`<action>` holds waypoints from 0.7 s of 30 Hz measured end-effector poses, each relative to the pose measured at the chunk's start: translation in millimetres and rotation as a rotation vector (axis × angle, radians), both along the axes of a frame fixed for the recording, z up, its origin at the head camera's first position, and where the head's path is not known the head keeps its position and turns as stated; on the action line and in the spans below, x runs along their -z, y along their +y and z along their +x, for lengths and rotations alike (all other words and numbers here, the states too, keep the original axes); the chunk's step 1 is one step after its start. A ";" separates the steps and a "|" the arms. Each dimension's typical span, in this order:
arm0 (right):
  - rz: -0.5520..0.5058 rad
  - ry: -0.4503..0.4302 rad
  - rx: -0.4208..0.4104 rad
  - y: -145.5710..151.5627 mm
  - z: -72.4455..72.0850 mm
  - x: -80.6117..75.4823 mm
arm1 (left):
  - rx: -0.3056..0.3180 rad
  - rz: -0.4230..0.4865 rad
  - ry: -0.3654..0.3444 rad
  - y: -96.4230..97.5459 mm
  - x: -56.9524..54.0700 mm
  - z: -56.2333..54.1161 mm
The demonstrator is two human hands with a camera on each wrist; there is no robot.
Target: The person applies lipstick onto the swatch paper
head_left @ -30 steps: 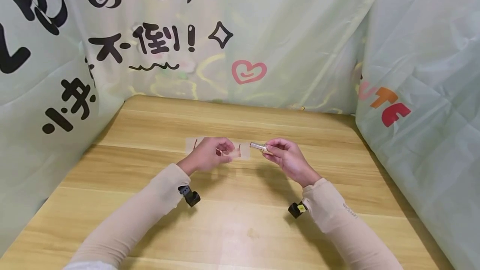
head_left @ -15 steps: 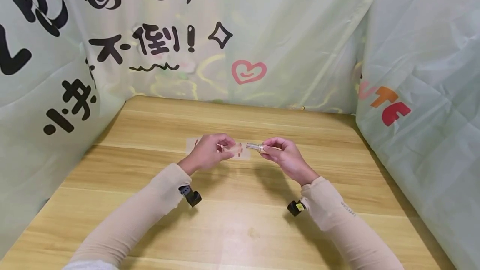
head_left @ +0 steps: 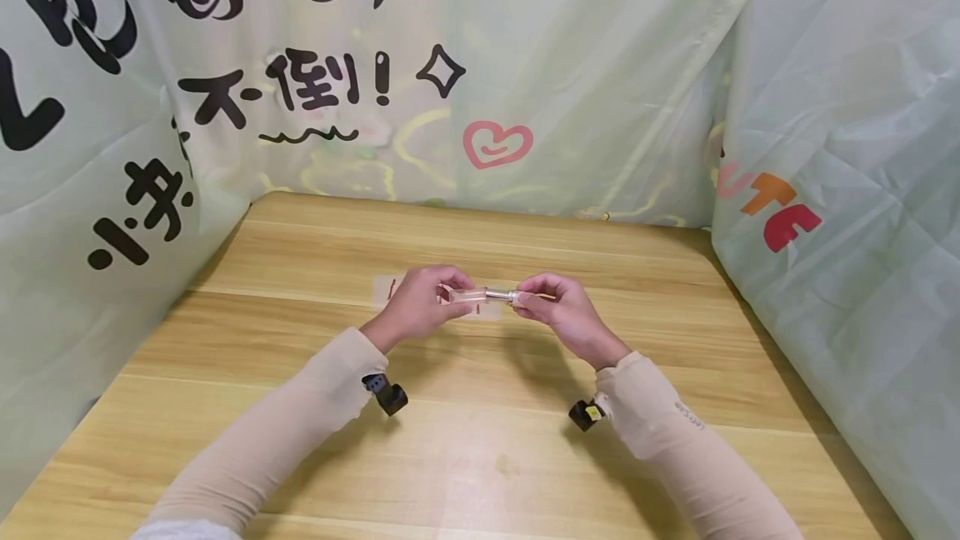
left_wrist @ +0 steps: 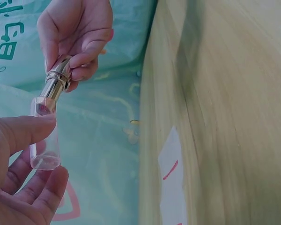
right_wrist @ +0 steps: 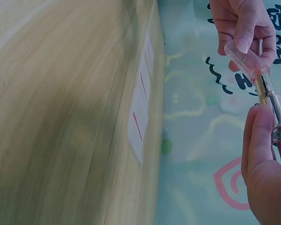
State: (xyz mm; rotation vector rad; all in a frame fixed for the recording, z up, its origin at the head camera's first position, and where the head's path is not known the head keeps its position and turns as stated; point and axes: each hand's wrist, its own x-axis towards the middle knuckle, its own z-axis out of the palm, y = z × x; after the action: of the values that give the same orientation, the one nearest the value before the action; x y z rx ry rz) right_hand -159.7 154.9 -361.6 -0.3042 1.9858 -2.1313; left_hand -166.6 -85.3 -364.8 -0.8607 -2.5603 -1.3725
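Note:
Between finger and thumb, my left hand (head_left: 420, 302) holds a clear plastic cap (left_wrist: 48, 147). My right hand (head_left: 566, 315) pinches the base of a shiny silver lipstick tube (left_wrist: 53, 89), which points left toward the cap. In the left wrist view the tube's front end sits just inside the cap's mouth, and a dark reddish tip shows through the plastic. The two pieces are nearly in line above the table. Behind them lies a strip of white paper (right_wrist: 137, 124) with several red strokes, partly covered by my left hand in the head view.
The light wooden table (head_left: 465, 440) spreads out around the hands. Printed fabric sheets (head_left: 585, 90) hang along its back and both sides. A small black camera is strapped at each wrist.
My right hand has moved left with the lipstick tube, and the left hand has shifted slightly right with the cap. The gap between them has closed; the tube's end now enters the cap.

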 end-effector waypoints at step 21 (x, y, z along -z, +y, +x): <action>0.007 0.050 -0.022 -8.1 1.5 11.2 | -0.004 -0.027 0.195 8.6 9.6 2.8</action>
State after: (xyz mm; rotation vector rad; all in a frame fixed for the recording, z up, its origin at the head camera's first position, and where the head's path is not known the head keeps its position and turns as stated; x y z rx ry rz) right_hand -158.2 146.8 -372.9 -0.3803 2.0070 -2.1232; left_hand -163.8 -76.6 -374.4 -0.9423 -2.4367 -1.1907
